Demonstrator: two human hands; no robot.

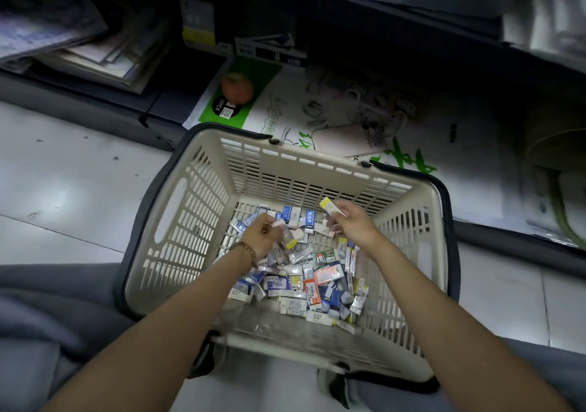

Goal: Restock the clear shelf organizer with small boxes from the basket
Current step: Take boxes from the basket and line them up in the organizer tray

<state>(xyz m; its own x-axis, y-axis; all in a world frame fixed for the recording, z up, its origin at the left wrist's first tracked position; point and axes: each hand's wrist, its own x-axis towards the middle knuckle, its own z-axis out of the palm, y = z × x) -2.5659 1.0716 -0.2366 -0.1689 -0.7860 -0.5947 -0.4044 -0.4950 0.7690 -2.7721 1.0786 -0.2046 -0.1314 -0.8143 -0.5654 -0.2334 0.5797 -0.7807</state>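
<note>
Basket: a cream slatted basket (177, 196) is set on a pale tiled floor (63, 189).
Small boxes: a loose heap (301, 281) of blue, white and orange packs is spread over the basket bottom.
Left hand: the left hand (261, 237) is held low over the heap, fingers curled round a yellow-ended pack (289, 239); a bead bracelet (249, 251) is worn at the wrist.
Right hand: the right hand (352, 224) is raised over the heap's far side; a yellow-tipped box (331, 208) is pinched between thumb and fingers.

You look down on a pale, glossy tiled floor (63, 189). A dark low shelf (95, 101) crosses the top, dimly lit, with papers (95, 50) stacked at its left end.
</note>
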